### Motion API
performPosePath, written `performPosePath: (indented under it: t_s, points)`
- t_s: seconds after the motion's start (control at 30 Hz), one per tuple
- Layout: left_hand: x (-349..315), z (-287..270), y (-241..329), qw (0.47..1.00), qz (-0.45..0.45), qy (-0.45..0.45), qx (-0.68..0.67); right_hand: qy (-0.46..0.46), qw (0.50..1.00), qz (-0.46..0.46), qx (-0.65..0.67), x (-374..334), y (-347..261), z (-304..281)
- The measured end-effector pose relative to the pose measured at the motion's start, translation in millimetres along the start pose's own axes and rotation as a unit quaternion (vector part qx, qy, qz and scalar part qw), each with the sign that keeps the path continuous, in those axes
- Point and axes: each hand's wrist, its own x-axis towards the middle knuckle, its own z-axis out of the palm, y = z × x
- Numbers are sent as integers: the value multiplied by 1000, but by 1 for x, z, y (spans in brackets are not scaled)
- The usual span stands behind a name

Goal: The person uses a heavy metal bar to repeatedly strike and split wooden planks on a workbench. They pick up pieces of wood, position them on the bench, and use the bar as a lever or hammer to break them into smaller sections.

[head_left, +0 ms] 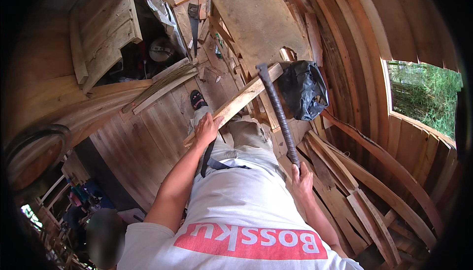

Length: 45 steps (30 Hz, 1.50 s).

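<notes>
My left hand (206, 129) is closed around the near part of a pale wooden plank (241, 101). The plank slants up and to the right across my legs, its far end by the edge of a wooden bench. In my right hand (302, 176) is a hammer (279, 112) with a long, dark, wrapped handle, gripped at its lower end. The hammer's head points away from me, and its upper shaft passes in front of the plank's far end. Whether hammer and plank touch, I cannot tell.
Ahead stands a worn wooden bench (261, 21), a black plastic bag (303, 92) at its near right corner. A handsaw (193, 26) lies beyond my foot. Long boards (354, 191) lie at right beneath a ribbed wooden wall with an opening. An open hatch (143, 55) is at left.
</notes>
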Motion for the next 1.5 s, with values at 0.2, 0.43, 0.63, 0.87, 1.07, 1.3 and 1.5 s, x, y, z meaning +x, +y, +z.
performPosePath:
  t_s: [0.2, 0.43, 0.63, 0.87, 1.07, 1.3, 1.5]
  points:
    - [-1, 0, 0, 1000, 2, -5, 2, 22, 999, -37, 11, 8, 11, 22]
    - [13, 0, -6, 999, 19, 22, 16, 4, 1000, 4, -8, 26, 19, 24]
    - [0, -12, 8, 1000, -16, -1, 23, 32, 997, -67, 23, 12, -2, 15]
    - [12, -7, 7, 1000, -2, 10, 27, 6, 998, -6, -65, 28, 11, 23]
    - [-2, -14, 14, 999, -25, -8, 19, 12, 998, -54, -6, -2, 3, 5]
    - [2, -6, 3, 1000, 0, 13, 26, 47, 990, -82, -110, 21, 42, 46]
    - [0, -3, -3, 1000, 3, 15, 6, -14, 998, -24, -63, 7, 6, 14]
